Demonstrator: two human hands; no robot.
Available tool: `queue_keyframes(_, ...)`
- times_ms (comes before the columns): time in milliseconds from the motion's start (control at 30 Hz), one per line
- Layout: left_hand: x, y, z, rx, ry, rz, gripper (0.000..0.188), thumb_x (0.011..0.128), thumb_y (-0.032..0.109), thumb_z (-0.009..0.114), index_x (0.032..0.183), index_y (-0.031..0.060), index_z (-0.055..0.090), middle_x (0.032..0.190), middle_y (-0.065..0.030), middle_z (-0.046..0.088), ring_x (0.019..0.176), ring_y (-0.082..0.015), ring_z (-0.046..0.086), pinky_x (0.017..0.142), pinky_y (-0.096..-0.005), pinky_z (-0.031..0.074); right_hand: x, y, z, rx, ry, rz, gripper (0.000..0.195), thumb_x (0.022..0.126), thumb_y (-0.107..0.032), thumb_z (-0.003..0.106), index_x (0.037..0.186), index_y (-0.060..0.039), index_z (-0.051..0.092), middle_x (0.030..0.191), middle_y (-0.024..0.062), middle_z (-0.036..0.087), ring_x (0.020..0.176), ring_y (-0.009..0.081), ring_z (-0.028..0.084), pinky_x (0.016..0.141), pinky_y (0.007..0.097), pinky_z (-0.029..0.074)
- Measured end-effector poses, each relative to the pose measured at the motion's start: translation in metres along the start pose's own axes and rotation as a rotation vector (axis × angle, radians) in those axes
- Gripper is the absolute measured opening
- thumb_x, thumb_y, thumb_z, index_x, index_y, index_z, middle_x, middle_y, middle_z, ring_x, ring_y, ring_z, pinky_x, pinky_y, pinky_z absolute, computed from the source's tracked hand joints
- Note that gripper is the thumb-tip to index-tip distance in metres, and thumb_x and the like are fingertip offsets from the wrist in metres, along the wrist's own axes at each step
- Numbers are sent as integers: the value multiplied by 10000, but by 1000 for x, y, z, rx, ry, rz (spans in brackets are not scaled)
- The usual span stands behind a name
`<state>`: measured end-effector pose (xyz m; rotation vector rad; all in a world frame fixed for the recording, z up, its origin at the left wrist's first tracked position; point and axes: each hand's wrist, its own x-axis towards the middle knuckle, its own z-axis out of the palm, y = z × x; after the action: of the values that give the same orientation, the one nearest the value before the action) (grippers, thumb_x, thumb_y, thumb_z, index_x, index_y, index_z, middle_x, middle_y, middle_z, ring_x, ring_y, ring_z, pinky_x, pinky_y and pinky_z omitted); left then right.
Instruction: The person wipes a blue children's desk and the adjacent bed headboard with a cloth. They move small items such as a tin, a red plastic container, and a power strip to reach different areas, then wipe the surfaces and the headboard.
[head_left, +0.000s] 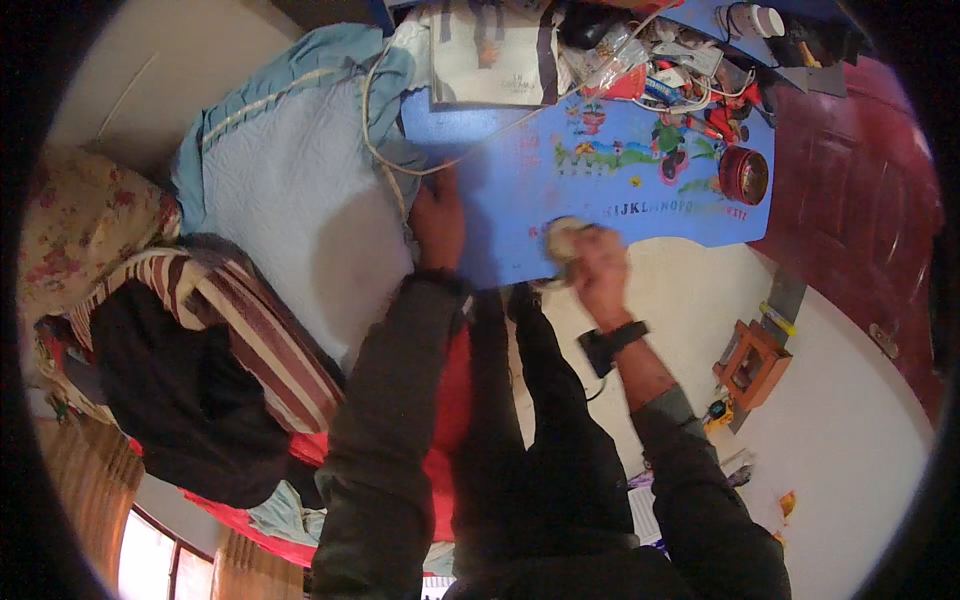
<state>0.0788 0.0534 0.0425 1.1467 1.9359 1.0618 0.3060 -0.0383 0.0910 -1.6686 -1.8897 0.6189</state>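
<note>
A blue table (487, 202) with printed pictures and letters lies before me. My right hand (602, 262) is closed around a pale, roundish thing (564, 238) that looks like a cloth or sponge, blurred, over the table's near edge. At the table's left side is my left hand (441, 217), beside the bed; its fingers point away from me, and its grip is hard to make out. A pale cable (480, 144) crosses the tabletop by the left fingertips. At the right end of the table stands a round red container (743, 175).
A white box or book (495, 56) sits at the table's back, beside a heap of cables and small items (694, 82). The bed (292, 165) adjoins on the left, with a striped blanket (262, 337). A dark red door (862, 187) stands at right.
</note>
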Motion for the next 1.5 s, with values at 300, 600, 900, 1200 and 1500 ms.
queue_keyframes(300,1,-9,6,20,47,80,610,960,480,553,1210,-77,572,1209,-280,614,1156,-429,558,975,-423,424,0,-30,15,-90,-137,-36,309,604,9,667,901,-63,624,819,130,529,811,364,553,658,461,465)
queue_keyframes(600,0,-8,10,49,86,128,597,961,491,538,1154,-70,599,1161,-295,623,1119,-456,566,933,-444,445,-1,52,-57,-160,-43,381,315,698,-106,794,961,-48,629,956,124,629,839,320,630,706,385,524)
queue_keyframes(900,0,7,3,-74,-25,5,606,950,428,573,1285,-73,501,1271,-307,553,1206,-434,517,1015,-435,396,25,62,-58,-275,-134,189,358,676,-96,803,977,-77,611,948,104,639,853,304,635,707,385,516)
queue_keyframes(1200,-2,22,-4,71,-151,-273,619,952,474,537,1230,-78,537,1187,-314,599,1129,-449,570,954,-458,440,9,18,-32,-133,-179,351,350,709,-127,793,1004,-66,616,963,127,652,864,340,642,716,409,515)
queue_keyframes(1500,-2,15,-5,-29,-49,-120,608,957,487,533,1242,-50,541,1225,-295,581,1176,-441,537,977,-442,422,-23,14,-15,-50,8,509,411,720,-229,823,1022,-65,597,952,142,651,820,318,632,754,385,504)
